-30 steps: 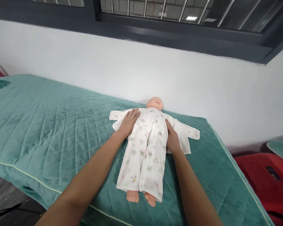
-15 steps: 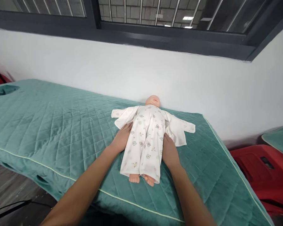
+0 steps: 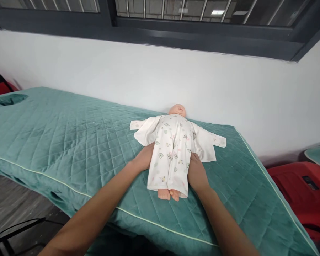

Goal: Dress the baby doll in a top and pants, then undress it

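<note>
A baby doll (image 3: 177, 110) lies on its back on a green quilted bed cover (image 3: 77, 142), its head by the wall. White printed trousers (image 3: 173, 149) cover its front from chest to ankles, and its bare feet (image 3: 164, 194) poke out at the hems. Beneath it a white long-sleeved top (image 3: 206, 142) is spread out to both sides. My left hand (image 3: 145, 157) is at the trousers' left side, its fingers tucked in behind the cloth. On the opposite side my right hand (image 3: 197, 174) grips the trousers' edge. Most fingertips of both hands are hidden.
A white wall (image 3: 96, 71) with a dark window frame (image 3: 202, 39) rises behind the bed. The cover has a hole (image 3: 10, 99) at the far left. A red plastic chair (image 3: 301, 192) stands to the right, and a thin black metal frame (image 3: 18, 229) at lower left.
The doll's legs and trouser hems have shifted slightly right and closer together. My left fingers, visible on the trousers' side before, are now tucked behind the cloth. The view has tilted slightly.
</note>
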Tool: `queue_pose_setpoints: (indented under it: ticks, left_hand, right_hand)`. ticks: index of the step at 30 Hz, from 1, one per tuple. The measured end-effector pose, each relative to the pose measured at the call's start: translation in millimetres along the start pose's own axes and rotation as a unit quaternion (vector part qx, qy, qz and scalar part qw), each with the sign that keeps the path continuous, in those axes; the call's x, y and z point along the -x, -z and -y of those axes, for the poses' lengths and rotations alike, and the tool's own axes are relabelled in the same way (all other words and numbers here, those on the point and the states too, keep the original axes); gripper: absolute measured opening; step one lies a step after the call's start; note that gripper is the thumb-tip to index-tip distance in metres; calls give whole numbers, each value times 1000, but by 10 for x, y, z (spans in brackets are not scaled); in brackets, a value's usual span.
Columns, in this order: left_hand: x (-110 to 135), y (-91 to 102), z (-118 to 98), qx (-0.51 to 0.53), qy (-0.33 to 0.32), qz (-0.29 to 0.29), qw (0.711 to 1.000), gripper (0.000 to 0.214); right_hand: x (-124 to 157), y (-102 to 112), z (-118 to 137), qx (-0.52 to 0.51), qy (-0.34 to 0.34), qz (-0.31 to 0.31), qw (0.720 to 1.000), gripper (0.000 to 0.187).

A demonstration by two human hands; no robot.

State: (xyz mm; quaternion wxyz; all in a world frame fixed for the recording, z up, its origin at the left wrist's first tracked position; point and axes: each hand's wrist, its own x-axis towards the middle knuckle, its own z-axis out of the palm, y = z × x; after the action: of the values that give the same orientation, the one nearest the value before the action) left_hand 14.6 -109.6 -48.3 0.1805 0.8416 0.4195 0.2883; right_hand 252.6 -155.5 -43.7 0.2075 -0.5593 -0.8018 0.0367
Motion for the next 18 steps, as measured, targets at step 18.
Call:
queue_pose_setpoints:
  ticks: [18]
  left_hand:
    - [-202, -13, 38, 88, 65, 8, 994, 35]
  right_hand:
    - [-13, -40, -110, -87, 11, 4, 996, 25]
